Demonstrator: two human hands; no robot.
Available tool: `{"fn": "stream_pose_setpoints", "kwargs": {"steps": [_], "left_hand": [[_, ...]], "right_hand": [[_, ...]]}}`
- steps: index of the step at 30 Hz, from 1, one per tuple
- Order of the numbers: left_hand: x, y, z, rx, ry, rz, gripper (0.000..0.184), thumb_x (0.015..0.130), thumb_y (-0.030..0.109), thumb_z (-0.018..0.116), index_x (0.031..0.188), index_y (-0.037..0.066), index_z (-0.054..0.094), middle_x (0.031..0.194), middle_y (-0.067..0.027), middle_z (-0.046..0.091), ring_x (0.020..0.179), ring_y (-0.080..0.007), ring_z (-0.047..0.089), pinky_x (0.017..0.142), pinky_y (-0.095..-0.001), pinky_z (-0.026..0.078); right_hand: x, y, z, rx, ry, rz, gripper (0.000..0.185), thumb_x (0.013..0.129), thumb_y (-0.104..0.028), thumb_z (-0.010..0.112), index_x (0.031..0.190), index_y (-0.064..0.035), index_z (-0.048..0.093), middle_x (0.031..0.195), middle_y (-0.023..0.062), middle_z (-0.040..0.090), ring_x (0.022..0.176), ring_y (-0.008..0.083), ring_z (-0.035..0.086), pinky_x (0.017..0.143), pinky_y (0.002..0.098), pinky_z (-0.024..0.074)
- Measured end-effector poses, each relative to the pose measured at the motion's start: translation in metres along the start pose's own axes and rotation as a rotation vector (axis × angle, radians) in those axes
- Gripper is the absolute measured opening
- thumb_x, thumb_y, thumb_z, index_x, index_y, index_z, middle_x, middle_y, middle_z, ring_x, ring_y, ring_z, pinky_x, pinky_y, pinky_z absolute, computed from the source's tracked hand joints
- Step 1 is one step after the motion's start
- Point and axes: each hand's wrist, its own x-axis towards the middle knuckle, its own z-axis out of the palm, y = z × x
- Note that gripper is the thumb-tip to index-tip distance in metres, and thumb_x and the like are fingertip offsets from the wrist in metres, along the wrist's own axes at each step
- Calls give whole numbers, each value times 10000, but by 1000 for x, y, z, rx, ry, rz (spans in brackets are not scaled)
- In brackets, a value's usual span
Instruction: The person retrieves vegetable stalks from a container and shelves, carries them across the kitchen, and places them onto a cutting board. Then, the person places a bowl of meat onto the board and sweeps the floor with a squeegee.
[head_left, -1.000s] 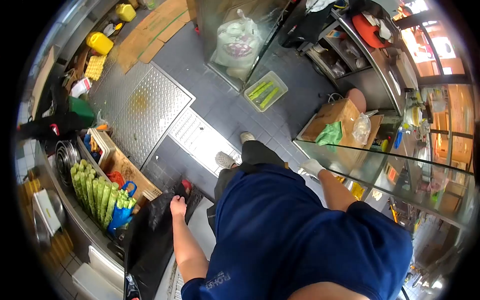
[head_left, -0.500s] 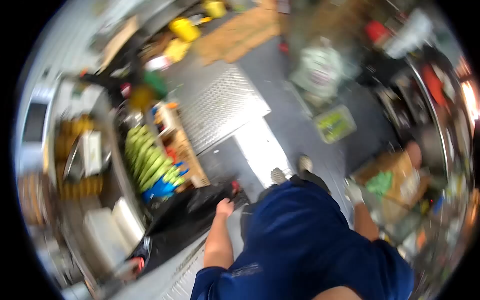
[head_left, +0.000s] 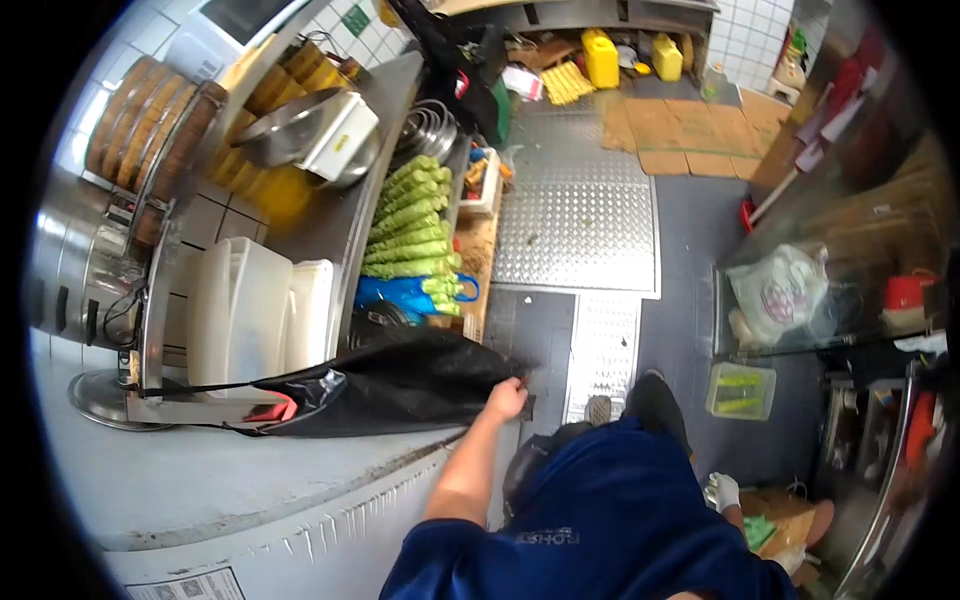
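Observation:
My bare left hand (head_left: 508,398) is closed on the near end of a long black apron (head_left: 400,385). It looks like waterproof cloth, with straps running left to the shelf corner. The apron lies stretched above the edge of a white cabinet top (head_left: 250,480). My right hand (head_left: 722,492) wears a whitish glove and hangs low at my right side, near a cardboard box (head_left: 785,515) with something green in it. How its fingers are set is too small to make out.
Left, a metal shelf holds white plastic bins (head_left: 225,310), steel bowls (head_left: 290,130) and bamboo steamers (head_left: 140,125). Green vegetable stalks (head_left: 410,220) are stacked beside it. A metal floor plate (head_left: 570,220), flattened cardboard (head_left: 700,135) and a clear tub (head_left: 740,390) lie on the floor.
My view has swung to the right and sharpened. The left hand stays at the apron's end, which now appears stretched out level. The gloved right hand sits lower in view.

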Motion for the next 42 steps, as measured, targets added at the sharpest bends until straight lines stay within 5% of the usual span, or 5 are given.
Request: {"fn": "stream_pose_setpoints", "kwargs": {"steps": [4, 14, 23, 30, 42], "left_hand": [[-3, 99, -99, -108, -23, -377, 407, 873, 263, 675, 1182, 0, 660, 1121, -262, 689, 1105, -414, 651, 953, -461, 526], [148, 174, -323, -45, 747, -153, 387, 904, 149, 683, 1237, -41, 626, 1046, -244, 694, 831, -321, 704, 740, -385, 552], [224, 188, -409, -847, 1107, -381, 614, 963, 180, 682, 1475, 18, 386, 1154, -88, 586, 964, -163, 605, 766, -360, 593], [226, 198, -521, -1358, 1428, -311, 774, 912, 380, 736, 1498, 101, 313, 1494, -251, 291, 1300, -433, 451, 970, -590, 534], [271, 116, -428, -1534, 1296, -542, 335, 893, 120, 639, 1190, 82, 490, 1106, -94, 525, 1011, -307, 539, 877, -581, 563]], "right_hand": [[36, -59, 9, -79, -74, 8, 122, 960, -241, 631, 997, -127, 651, 902, 22, 649, 716, 187, 610, 645, 358, 515], [139, -248, 77, -178, -122, -9, 146, 951, -194, 614, 1027, -74, 647, 895, 79, 624, 726, 242, 631, 611, 381, 509], [199, -490, 157, -209, -195, -138, 107, 948, -181, 629, 994, -86, 650, 798, 20, 602, 628, 159, 581, 522, 298, 434], [234, -612, 202, -240, -269, -164, 140, 942, -250, 629, 967, -116, 658, 854, 26, 650, 626, 170, 601, 530, 319, 441], [210, -633, 294, -429, -209, -62, 185, 933, -232, 641, 1051, -93, 675, 861, 30, 662, 717, 170, 642, 623, 310, 500]]}}
